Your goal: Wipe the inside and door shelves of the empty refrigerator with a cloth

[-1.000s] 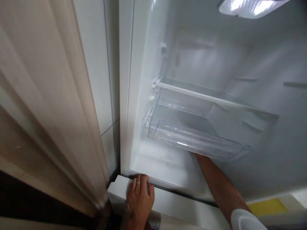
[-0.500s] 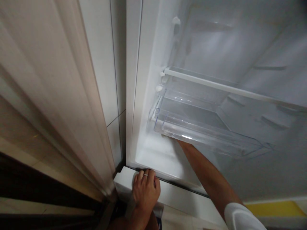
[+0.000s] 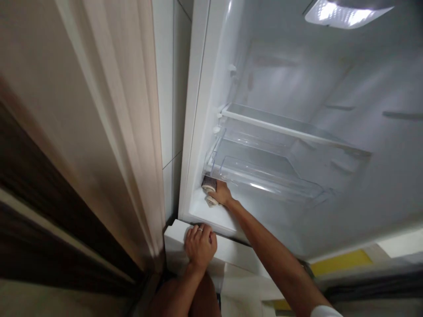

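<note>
I look into an open, lit fridge point(image 3: 297, 79) with white walls. My right hand point(image 3: 221, 193) reaches in under the clear plastic drawer point(image 3: 264, 176) and grips a small grey and white cloth point(image 3: 209, 190), pressed against the fridge's left inner wall near the floor. My left hand point(image 3: 200, 244), with a ring on one finger, rests with curled fingers on the white front ledge point(image 3: 178, 242) below the fridge opening.
A glass shelf point(image 3: 280, 125) with a white front rail sits above the drawer. A lamp point(image 3: 343, 13) glows at the fridge's top. A pale curtain point(image 3: 109, 110) hangs at the left beside a tiled wall point(image 3: 167, 88). Something yellow point(image 3: 340, 262) lies low right.
My right hand came out from beneath the drawer and slid left to the fridge's left wall, so the cloth now shows. The left hand kept its place on the ledge. The view shifted.
</note>
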`<state>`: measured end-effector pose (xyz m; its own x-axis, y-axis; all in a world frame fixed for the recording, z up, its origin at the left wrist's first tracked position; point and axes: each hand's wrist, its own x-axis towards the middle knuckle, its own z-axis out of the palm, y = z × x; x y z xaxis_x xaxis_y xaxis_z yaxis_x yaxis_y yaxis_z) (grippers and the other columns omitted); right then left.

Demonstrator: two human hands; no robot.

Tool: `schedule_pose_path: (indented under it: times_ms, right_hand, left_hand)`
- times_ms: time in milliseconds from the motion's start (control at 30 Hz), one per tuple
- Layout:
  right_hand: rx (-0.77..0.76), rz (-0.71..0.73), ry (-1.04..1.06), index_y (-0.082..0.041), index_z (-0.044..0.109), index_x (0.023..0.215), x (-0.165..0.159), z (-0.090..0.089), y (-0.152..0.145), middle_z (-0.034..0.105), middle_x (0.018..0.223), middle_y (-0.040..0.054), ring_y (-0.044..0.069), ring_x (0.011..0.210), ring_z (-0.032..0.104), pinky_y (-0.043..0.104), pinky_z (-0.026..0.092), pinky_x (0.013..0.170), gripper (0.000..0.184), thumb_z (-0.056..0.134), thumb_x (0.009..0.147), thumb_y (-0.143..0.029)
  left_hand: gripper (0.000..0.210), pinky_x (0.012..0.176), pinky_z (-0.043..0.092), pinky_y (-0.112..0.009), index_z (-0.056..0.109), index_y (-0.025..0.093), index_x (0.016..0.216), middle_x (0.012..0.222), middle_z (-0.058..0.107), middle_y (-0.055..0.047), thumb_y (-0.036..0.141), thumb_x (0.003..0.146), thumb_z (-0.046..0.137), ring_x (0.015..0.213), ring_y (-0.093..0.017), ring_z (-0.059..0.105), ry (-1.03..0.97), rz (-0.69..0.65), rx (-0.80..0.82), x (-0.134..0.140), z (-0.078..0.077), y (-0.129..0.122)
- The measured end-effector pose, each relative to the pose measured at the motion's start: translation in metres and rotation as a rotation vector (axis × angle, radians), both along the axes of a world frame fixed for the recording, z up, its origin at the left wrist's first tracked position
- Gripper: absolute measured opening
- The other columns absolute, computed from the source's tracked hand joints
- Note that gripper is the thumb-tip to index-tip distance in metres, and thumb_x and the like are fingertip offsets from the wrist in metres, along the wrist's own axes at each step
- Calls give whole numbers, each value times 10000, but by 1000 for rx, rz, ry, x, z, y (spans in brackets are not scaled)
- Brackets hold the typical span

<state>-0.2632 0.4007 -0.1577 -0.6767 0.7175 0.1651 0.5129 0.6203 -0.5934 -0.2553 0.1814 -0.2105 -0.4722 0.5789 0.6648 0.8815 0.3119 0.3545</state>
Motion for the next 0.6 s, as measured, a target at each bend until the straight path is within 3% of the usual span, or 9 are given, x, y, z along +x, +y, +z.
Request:
schedule_pose_path:
  times_ms: [100,333,467,600]
  right_hand:
    - [55,85,31,-111,475,1405,17,-3,-28,441,1514,190,340,1431,367,479,340,1185,788,742,678,-251]
    - [95,233,150,-156,448,1368,50,-8,-75,444,1442,178,327,1381,407,504,349,1185,754,693,664,-267]
    - [23,115,270,-173,479,1337,61,-8,-95,504,1365,150,302,1303,492,470,388,1160,704,657,665,-276]
    - [-160,-80,487,-193,533,1202,60,-9,-94,626,1189,102,280,1118,609,452,482,1050,562,618,661,-314]
  left_hand:
    - [197,746,356,-376,626,225,694,678,641,-24,112,839,557,742,-229,584,4,11,53,-1,-3,-2]
    - [190,755,372,-374,646,203,692,691,654,-51,130,840,552,770,-235,601,29,20,36,-2,-13,-4]
    - [163,802,396,-387,665,195,715,739,679,-80,137,810,546,828,-253,611,71,-1,34,-2,-19,-8]
    - [177,779,391,-393,684,207,765,782,693,-73,113,770,534,806,-247,594,102,-43,31,-4,-18,-12]
